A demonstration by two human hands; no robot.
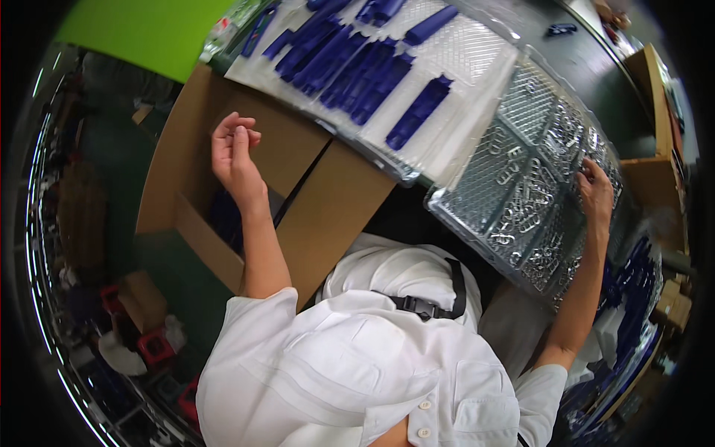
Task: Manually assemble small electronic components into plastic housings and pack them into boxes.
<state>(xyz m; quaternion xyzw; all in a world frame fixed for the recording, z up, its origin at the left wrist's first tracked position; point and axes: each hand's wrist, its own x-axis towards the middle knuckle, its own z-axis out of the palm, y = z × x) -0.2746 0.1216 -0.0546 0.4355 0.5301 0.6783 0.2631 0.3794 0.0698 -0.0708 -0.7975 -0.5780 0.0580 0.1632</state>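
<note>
Head view: a worker in a white short-sleeved shirt sits with both hands spread wide, a carton at one side and trays ahead.
Left hand: raised (237,160) above the open cardboard carton (328,223), fingers loosely curled and parted from the thumb.
Right hand: lowered (596,195) into the clear compartment tray (525,112), fingers bent down among the metal clips (532,197); whether they pinch one cannot be told.
Edges: the carton's flaps stand open around the left forearm; the near rim of the white-lined tray (465,89) slants down from beyond the left hand toward the right. A cardboard box (650,186) stands just right of the right hand.
Room: air surrounds the left hand; green floor (182,268) shows left of it.
Print: coloured marks on clear plastic (221,28) beyond the left hand, too small to make out.
Clips: shiny looped wire, heaped across several compartments, under and left of the right hand.
Blue pieces: long plastic parts (419,112) with notched ends, most side by side, between and beyond the hands.
</note>
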